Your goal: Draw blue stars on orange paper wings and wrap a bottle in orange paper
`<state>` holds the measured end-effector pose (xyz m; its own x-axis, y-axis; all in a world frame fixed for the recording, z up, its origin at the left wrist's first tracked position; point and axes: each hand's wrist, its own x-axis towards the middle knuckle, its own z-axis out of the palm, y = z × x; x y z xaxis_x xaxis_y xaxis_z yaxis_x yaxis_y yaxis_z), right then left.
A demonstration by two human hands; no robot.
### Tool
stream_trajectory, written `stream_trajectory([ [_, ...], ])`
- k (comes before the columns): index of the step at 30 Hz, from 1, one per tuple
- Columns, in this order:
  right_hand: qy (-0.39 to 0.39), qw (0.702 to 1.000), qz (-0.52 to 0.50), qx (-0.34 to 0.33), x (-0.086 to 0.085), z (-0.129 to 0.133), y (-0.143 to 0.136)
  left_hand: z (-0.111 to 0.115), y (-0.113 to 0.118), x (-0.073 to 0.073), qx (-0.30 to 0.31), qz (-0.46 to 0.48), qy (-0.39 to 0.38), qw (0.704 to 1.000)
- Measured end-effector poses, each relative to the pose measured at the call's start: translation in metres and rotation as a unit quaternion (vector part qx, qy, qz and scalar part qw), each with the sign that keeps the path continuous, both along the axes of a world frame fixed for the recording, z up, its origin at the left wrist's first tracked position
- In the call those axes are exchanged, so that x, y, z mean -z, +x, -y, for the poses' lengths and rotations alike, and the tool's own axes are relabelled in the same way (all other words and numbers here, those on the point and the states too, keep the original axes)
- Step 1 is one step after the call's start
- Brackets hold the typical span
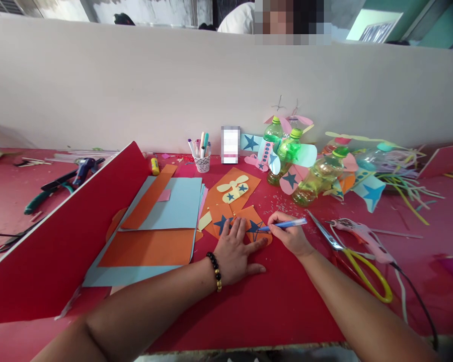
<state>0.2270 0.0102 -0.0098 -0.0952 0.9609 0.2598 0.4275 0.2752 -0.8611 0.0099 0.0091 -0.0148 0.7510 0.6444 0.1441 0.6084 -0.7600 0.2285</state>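
My right hand grips a blue marker pen, its tip on an orange paper cutout that bears a filled blue star and a partly coloured star outline. Fingers spread, my left hand lies flat on the orange paper and presses it to the table. Another blue star shows just left of those fingers. Just beyond lies an orange sheet with cream paper cutouts on it, decorated with small blue stars.
Stacked blue and orange paper lies left, beside a red divider. Large yellow-handled scissors and a pink glue gun lie right. Behind stand a cup of markers, a phone and several decorated plastic bottles.
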Motion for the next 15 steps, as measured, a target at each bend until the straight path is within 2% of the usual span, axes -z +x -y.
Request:
stream_trajectory([
  [15,-0.002,1.000,0.012,-0.023,-0.0017,0.0018,-0.0033,0.0003,0.0005,0.0010,-0.001,-0.002,-0.002,1.000],
])
